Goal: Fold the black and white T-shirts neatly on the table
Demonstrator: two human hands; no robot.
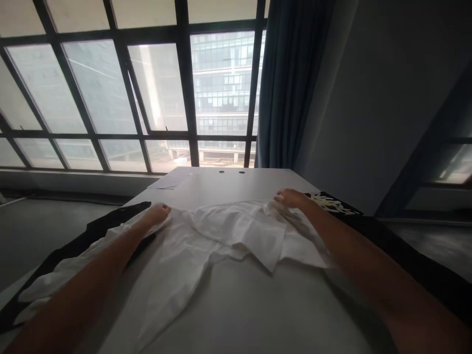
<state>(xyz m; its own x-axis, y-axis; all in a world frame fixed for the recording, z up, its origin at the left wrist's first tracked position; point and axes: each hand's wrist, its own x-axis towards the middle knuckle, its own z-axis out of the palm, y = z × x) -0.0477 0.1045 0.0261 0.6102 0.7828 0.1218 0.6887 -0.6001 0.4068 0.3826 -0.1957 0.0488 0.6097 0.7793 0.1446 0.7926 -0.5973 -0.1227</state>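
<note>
A thin white garment lies crumpled across the white table, its lower edge uneven with a pointed flap hanging toward me. My left hand is closed on its left side, fingers pinching the fabric. On the other side my right hand pinches a bunched part near its far right edge. A long fold of the fabric trails toward me at the left. Whether the garment is a shirt I cannot tell.
Black cloth with ruffled white fabric lies along the table's left side. A black garment with a white and yellow print lies at the right. Paper rests on the white table; windows and a blue curtain stand beyond.
</note>
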